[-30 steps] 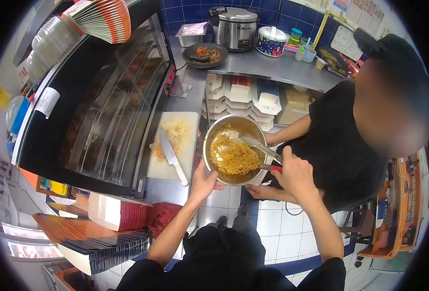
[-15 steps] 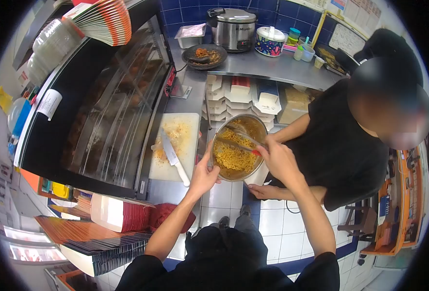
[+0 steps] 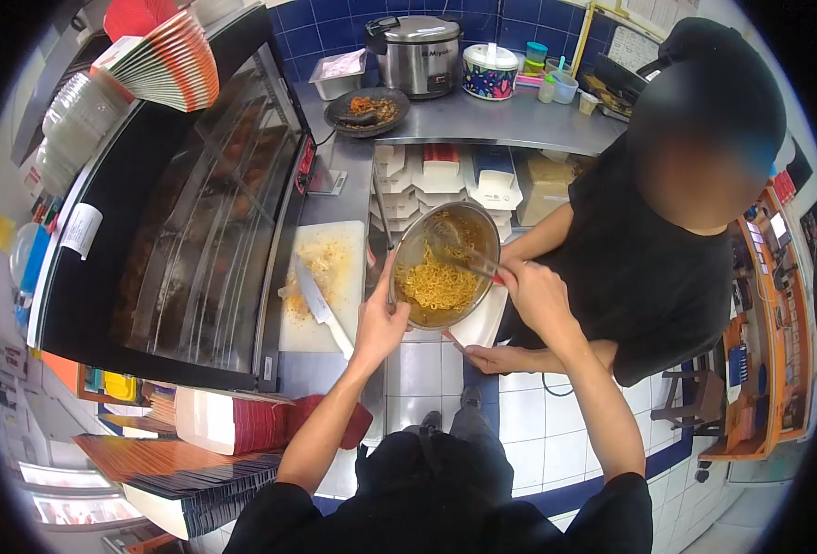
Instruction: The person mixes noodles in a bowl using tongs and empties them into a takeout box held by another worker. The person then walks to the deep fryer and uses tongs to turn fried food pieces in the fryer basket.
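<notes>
A metal bowl (image 3: 478,222) with yellow noodles (image 3: 438,280) in it is held up at the centre. My left hand (image 3: 381,319) grips its left rim, thumb on the near side. Tongs (image 3: 471,262) with a red part near the grip are in my right hand (image 3: 535,294), their far ends over the noodles inside the bowl. Beneath and behind the bowl, a white box or tray (image 3: 484,319) partly shows, held by a co-worker's hand (image 3: 488,358). Left of the bowl, a knife (image 3: 316,294) lies on a white cutting board (image 3: 351,254).
A co-worker in black (image 3: 648,258) stands close on the right. A glass display cabinet (image 3: 214,212) fills the left. On the back counter (image 3: 510,125) are a dark stone dish (image 3: 366,112), a steel cooker (image 3: 419,57) and a patterned container (image 3: 490,72). Folded boxes (image 3: 187,480) lie front left.
The bowl and both my hands have shifted slightly, and the bowl looks more tilted. More of the white box shows under it. The whole view has moved a little, and the co-worker's head is lower.
</notes>
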Motion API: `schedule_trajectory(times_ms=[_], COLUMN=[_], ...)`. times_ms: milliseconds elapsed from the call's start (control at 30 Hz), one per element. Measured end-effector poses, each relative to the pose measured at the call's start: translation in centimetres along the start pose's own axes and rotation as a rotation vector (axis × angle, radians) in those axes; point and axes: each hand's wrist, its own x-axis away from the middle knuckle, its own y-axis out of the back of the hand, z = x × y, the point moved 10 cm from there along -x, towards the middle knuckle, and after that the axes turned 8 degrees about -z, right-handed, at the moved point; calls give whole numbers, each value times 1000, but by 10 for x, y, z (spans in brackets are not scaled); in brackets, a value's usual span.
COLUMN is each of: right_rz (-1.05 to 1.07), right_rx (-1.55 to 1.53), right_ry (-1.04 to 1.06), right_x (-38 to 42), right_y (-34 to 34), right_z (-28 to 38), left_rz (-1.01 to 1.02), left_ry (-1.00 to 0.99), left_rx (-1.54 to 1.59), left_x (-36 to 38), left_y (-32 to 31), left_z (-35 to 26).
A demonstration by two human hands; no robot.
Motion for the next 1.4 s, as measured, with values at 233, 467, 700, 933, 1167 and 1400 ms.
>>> schedule_trajectory(times_ms=[233,467,700,933,1167,1400], right_rz=[77,192,10,-29,-49,34], right_rx=[-30,-75,-146,73,-71,-10], right_ry=[-223,-272,-116,189,41,-121], right_x=[12,39,14,36,23,38], right_y=[20,-24,27,-4,11,7], right_z=[-25,-39,-3,-4,-12,-38], left_rz=[-30,-22,65,48,64,44], left_ry=[-30,-111,-147,-157,-259,-319], left_rx=[-215,-240,-350,-380,-435,-418], left_x=[-2,-5,-11,-16,-15,-14], left_y=[0,-18,-30,-32,-43,-47], left_z=[-10,-30,-47,-48,-56,-59])
